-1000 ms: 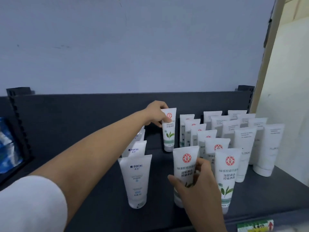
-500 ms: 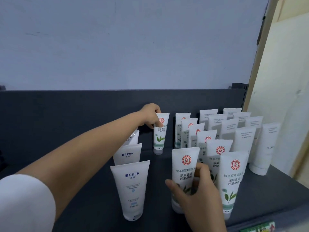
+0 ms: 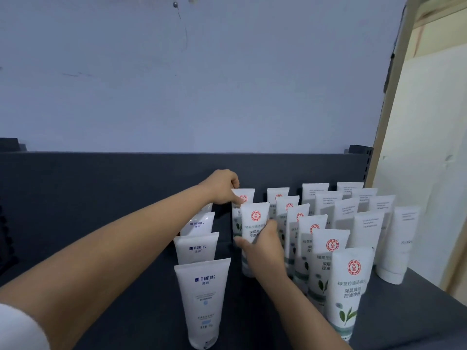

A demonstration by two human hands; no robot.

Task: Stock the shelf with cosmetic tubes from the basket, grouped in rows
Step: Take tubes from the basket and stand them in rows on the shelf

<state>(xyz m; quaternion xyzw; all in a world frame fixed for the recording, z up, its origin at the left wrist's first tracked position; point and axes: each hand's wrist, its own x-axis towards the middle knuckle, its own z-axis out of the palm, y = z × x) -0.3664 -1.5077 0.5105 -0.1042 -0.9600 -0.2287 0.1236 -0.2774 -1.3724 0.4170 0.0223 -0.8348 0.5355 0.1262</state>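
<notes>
White cosmetic tubes stand cap-down in rows on the dark grey shelf (image 3: 126, 223). My left hand (image 3: 222, 186) pinches the top of a red-logo green-tea tube (image 3: 249, 197) far back in the middle. My right hand (image 3: 262, 246) grips a second green-tea tube (image 3: 255, 218) just in front of it, upright. Right of these runs a row of several green-tea tubes, the nearest (image 3: 350, 291) at the front. A row of blue-label Manting tubes (image 3: 202, 299) stands on the left. The basket is out of view.
Plain white tubes (image 3: 399, 243) fill two rows at the right, near a cream side panel (image 3: 429, 147). A dark back panel and a pale wall rise behind the shelf. The shelf's left half shows bare dark surface.
My right hand has carried its green-tea tube from the shelf's front back towards the tube under my left hand. My left hand has stayed on the back tube.
</notes>
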